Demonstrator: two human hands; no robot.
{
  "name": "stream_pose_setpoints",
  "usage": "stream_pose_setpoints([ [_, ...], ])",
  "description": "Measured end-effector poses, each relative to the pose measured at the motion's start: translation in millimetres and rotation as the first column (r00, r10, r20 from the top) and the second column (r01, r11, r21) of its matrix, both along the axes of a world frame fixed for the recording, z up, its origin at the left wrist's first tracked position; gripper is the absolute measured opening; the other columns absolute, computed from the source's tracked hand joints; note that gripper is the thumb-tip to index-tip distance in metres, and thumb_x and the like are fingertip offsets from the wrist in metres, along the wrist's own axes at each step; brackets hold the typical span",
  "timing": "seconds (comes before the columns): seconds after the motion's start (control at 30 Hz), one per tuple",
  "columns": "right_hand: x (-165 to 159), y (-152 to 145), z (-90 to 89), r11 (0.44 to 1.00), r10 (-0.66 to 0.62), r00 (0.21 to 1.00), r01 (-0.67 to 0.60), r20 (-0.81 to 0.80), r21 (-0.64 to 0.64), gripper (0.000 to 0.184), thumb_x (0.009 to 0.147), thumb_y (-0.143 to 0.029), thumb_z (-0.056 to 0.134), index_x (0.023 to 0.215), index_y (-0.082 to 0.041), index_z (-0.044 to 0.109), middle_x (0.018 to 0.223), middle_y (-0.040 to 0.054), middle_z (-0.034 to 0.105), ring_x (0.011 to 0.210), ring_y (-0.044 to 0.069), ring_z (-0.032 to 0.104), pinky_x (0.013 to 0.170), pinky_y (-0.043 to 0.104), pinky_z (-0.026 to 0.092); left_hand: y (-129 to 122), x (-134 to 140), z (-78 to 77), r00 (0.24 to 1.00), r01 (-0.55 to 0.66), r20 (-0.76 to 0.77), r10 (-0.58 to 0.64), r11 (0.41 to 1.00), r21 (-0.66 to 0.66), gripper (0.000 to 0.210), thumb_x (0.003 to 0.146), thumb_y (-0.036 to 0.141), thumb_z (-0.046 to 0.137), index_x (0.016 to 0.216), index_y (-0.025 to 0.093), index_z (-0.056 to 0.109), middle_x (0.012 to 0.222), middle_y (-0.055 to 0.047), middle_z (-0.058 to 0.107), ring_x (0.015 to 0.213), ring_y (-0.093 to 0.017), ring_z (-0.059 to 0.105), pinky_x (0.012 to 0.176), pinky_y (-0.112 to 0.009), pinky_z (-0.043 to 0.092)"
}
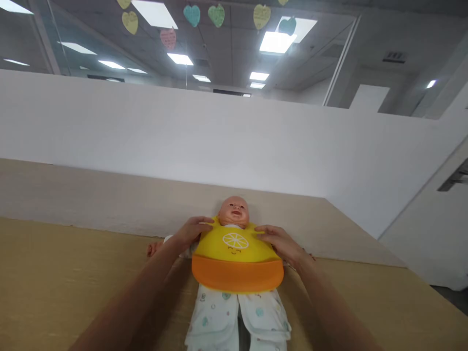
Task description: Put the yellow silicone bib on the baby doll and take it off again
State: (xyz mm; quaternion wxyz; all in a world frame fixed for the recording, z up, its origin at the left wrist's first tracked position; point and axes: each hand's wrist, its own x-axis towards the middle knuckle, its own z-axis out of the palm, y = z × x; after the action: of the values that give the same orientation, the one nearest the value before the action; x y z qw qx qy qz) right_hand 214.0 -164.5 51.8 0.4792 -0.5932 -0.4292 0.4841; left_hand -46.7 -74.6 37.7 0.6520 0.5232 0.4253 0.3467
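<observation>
A baby doll (234, 209) lies on its back, head away from me, in white printed clothes (214, 317). Over its chest lies a yellow bib (215, 247) with a white citrus-slice print and a smiling face. The bib's lower part is an orange pocket (237, 274). My left hand (192, 231) rests at the bib's upper left edge, fingers stretched and a little apart. On the opposite side, my right hand (280, 242) touches the upper right edge with its fingers spread. Both thumbs are mostly hidden. The doll's left-side hand (154, 248) shows beyond my wrist.
The doll lies on a light wooden surface (91, 273) with a raised pale ledge (109, 195) behind it. A white wall (183, 131) rises behind, with glass above bearing heart-shaped notes (192, 15). A door handle (455, 178) is at the far right.
</observation>
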Motion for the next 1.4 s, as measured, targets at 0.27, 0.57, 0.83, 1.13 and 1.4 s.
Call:
stream_pose_setpoints([
  [0.27, -10, 8, 1.7, 0.983, -0.161, 0.965, 0.176, -0.209, 0.056, 0.023, 0.054, -0.015, 0.072, 0.077, -0.017, 0.068, 0.071, 0.0040, 0.072, 0.061, 0.015, 0.065, 0.060, 0.025, 0.050, 11, 8, 5.4, 0.983, -0.160, 0.110, 0.149, 0.982, 0.096, 0.030, 0.046, 0.035, 0.078, 0.066, 0.015, 0.068, 0.060, 0.000, 0.065, 0.058, -0.012, 0.056, 0.056, -0.025, 0.041],
  [0.57, -4, 19, -20.0, 0.977, -0.192, 0.963, 0.205, -0.188, 0.055, 0.023, 0.049, -0.015, 0.072, 0.072, -0.017, 0.068, 0.068, 0.0023, 0.071, 0.061, 0.016, 0.065, 0.062, 0.026, 0.051, 4, 6, -7.3, 0.991, -0.125, 0.062, 0.114, 0.972, 0.197, 0.032, 0.059, 0.042, 0.074, 0.077, 0.016, 0.073, 0.078, -0.003, 0.073, 0.073, -0.017, 0.063, 0.068, -0.027, 0.048],
  [0.83, -6, 21, -14.9, 0.979, -0.195, 0.967, 0.201, -0.167, 0.018, 0.022, 0.048, -0.020, 0.071, 0.069, -0.016, 0.067, 0.064, 0.0028, 0.069, 0.059, 0.017, 0.064, 0.061, 0.029, 0.051, -11, 0, -10.7, 0.993, -0.112, 0.046, 0.105, 0.975, 0.192, 0.032, 0.062, 0.033, 0.069, 0.089, 0.015, 0.073, 0.094, -0.006, 0.074, 0.089, -0.022, 0.066, 0.082, -0.032, 0.051],
  [1.13, 33, -33, -46.8, 0.849, -0.504, 0.617, 0.224, 0.604, 0.479, 0.034, 0.081, -0.038, 0.045, 0.095, -0.016, 0.068, 0.097, 0.0107, 0.071, 0.093, 0.026, 0.064, 0.087, 0.042, 0.049, -26, -29, -26.3, 0.948, -0.111, -0.182, 0.261, 0.807, 0.580, 0.046, 0.085, 0.035, 0.044, 0.125, 0.018, 0.057, 0.110, -0.008, 0.070, 0.101, -0.020, 0.063, 0.095, -0.036, 0.047],
  [1.4, 49, -87, -94.8, 0.690, -0.685, 0.166, -0.165, 0.710, 0.705, 0.027, 0.090, -0.028, 0.042, 0.106, -0.016, 0.060, 0.110, 0.0140, 0.064, 0.115, 0.029, 0.051, 0.101, 0.050, 0.041, -61, -65, -50.2, 0.755, 0.223, -0.322, 0.572, 0.238, 0.945, 0.036, 0.080, 0.008, 0.040, 0.105, 0.016, 0.064, 0.105, -0.009, 0.069, 0.099, -0.022, 0.059, 0.091, -0.037, 0.047],
])
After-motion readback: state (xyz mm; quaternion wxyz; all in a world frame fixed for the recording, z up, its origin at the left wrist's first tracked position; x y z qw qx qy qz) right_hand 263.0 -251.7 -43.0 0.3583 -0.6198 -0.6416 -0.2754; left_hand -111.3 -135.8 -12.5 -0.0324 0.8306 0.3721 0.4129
